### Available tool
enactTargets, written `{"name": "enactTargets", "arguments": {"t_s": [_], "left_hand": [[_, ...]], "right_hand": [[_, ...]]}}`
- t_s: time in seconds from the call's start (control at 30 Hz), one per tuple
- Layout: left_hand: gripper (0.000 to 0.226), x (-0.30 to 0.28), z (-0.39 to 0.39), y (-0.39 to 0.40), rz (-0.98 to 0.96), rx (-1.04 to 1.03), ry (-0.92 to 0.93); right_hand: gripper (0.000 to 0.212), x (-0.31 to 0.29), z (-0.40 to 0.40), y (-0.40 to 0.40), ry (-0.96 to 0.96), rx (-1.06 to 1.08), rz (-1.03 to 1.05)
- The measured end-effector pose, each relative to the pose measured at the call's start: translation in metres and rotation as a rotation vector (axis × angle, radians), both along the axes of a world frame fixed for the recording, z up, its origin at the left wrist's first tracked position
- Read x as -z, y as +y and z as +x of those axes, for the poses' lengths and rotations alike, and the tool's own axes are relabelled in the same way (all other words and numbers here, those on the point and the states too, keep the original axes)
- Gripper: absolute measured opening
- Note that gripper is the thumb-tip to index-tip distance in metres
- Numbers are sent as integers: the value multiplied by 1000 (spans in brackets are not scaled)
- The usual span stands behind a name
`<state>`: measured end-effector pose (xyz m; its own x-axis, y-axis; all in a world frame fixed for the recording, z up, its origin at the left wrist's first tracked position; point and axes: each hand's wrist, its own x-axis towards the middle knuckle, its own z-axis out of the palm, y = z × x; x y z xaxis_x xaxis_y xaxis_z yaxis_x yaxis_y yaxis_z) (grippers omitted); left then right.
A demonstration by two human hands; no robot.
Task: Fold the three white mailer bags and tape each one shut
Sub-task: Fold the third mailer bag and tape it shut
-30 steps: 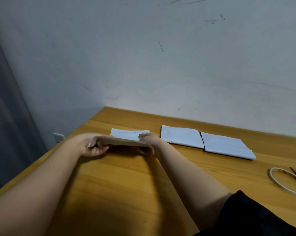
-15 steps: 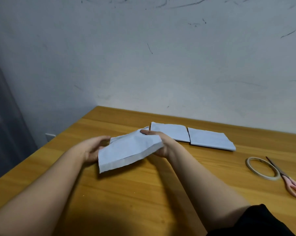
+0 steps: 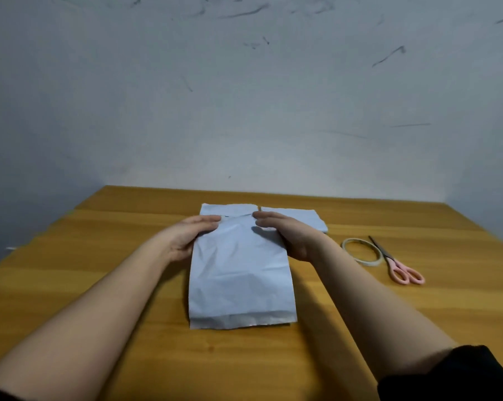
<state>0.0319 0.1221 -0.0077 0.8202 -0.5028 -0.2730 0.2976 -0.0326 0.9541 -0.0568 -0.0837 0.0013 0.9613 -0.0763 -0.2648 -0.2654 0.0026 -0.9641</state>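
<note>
Bag [image 3: 240, 273] now lies flat on the bench [image 3: 71, 285], no longer lifted; our left hand [image 3: 186, 237] and right hand [image 3: 288, 235] press its sides, ready to fold.

Bare desk [image 3: 71, 285] is lying open left of the mailer bag [image 3: 240, 273]. Right, the tape roll [image 3: 361, 251] and scissors [image 3: 400, 264] are crowding the way; two folded bags [image 3: 290, 217] are blocking the far side.

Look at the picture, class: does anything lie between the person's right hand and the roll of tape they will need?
Nothing visible does. The right hand rests on the spread-out mailer bag, and only bare table separates it from the roll of tape. The scissors lie beyond the tape, on its far right side.
</note>
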Motion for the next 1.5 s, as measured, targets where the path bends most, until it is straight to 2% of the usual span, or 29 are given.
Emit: {"name": "enactTargets", "arguments": {"t_s": [0.17, 0.33, 0.63, 0.73, 0.87, 1.0, 1.1, 1.23, 1.5], "left_hand": [[18, 14, -26, -46, 87, 155, 26], [23, 24, -41, -64, 278, 236, -64], [34, 36, -40, -68, 579, 323, -467], [35, 40, -36, -65, 587, 325, -493], [27, 46, -30, -60, 582, 287, -536], [18, 52, -29, -58, 615, 170, -710], [22, 47, -45, -56, 636, 145, -896], [32, 40, -81, -47, 741, 294, -1101], [54, 50, -137, -21, 901, 617, -1229]], "right_hand": [[37, 16, -39, -38, 62, 159, -48], [37, 36, -60, -54, 132, 163, -106], [45, 42, -55, -51, 70, 189, -597], [48, 41, -52, -50, 61, 187, -779], [44, 44, -55, -54, 125, 218, -1120], [38, 48, -62, -53, 27, 274, -1256], [36, 50, -67, -42, -154, 173, -1286], [43, 50, -88, -22, -211, -98, -1284], [50, 51, -142, 4, -262, -290, -1253]]}}
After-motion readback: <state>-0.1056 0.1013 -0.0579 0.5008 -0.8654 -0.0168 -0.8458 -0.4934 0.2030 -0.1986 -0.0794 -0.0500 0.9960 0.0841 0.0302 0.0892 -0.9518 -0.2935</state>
